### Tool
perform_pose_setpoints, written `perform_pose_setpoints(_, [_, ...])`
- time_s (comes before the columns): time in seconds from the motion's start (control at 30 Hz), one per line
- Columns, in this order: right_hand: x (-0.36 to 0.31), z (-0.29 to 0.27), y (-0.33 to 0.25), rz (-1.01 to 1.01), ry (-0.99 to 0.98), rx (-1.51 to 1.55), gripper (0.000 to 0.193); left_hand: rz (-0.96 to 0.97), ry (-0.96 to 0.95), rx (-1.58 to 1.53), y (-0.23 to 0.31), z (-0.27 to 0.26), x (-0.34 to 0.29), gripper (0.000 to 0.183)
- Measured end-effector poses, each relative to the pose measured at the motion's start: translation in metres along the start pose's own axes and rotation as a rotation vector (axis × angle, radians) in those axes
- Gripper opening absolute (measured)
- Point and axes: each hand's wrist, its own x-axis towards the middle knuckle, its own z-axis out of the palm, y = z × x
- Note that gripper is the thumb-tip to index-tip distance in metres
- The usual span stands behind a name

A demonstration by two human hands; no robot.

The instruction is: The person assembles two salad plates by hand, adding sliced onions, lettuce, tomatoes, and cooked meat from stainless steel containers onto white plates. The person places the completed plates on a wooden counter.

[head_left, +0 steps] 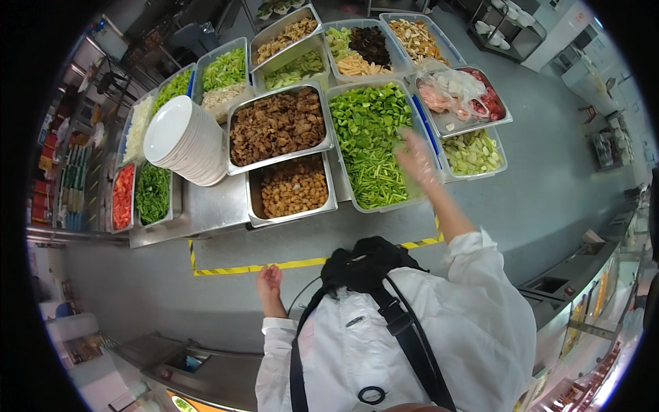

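Pepper tub: clear plastic tub [388, 209], rim-full; chopped green pepper [369, 110] in the far part, cut green stems [373, 180] in the near part. Tub stands straight ahead of the wearer, among the other food containers.
Right hand: over the tub's right side [416, 159], motion-blurred, fingers toward the greens. Cannot tell how far the fingers are spread, whether they touch, or whether they hold anything.
Left hand: well apart from the tub, to its near left [270, 280], in the air by the body; fingers loosely curled, half open, looks empty.
Left of tub: brown cooked meat [277, 127] in a steel pan just beside; browned cubes [295, 187] in a lower pan nearer the wearer.
Farther left: stack of white plates [180, 134]; leafy greens [152, 191]; cut tomato [123, 196].
Right of tub: raw meat [484, 93] in a steel pan, partly under a clear plastic bag [458, 88]; pale green slices [473, 152] below.
Beyond tub: black fungus [371, 47], pale yellow strips [364, 65].
Near side, on floor: yellow-black tape [295, 264].
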Motion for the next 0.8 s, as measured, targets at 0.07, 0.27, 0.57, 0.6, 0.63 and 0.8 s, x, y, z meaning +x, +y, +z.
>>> perform_pose_setpoints(0.07, [0.037,-0.046,0.039,-0.119,0.158,-0.342,0.044,0.03,0.074,0.038,0.003,0.005,-0.005,0.02])
perform_pose_setpoints(0.27, [0.118,-0.136,0.135,0.183,0.062,-0.933,0.048,0.061,0.155,-0.062,-0.025,0.022,-0.017,0.023])
perform_pose_setpoints(0.57, [0.2,-0.158,0.226,-0.004,-0.451,-1.155,0.057,0.073,0.106,0.036,-0.096,0.129,-0.042,0.02])
perform_pose_setpoints(0.6, [0.207,-0.159,0.242,-0.036,-0.442,-1.098,0.055,0.08,0.105,0.045,-0.096,0.137,-0.044,0.02])
perform_pose_setpoints(0.63, [0.212,-0.16,0.257,-0.066,-0.432,-1.041,0.052,0.095,0.114,0.06,-0.096,0.145,-0.046,0.019])
perform_pose_setpoints(0.8, [0.221,-0.167,0.258,-0.1,-0.341,-0.8,0.034,0.158,0.161,0.13,-0.106,0.211,-0.071,0.018])
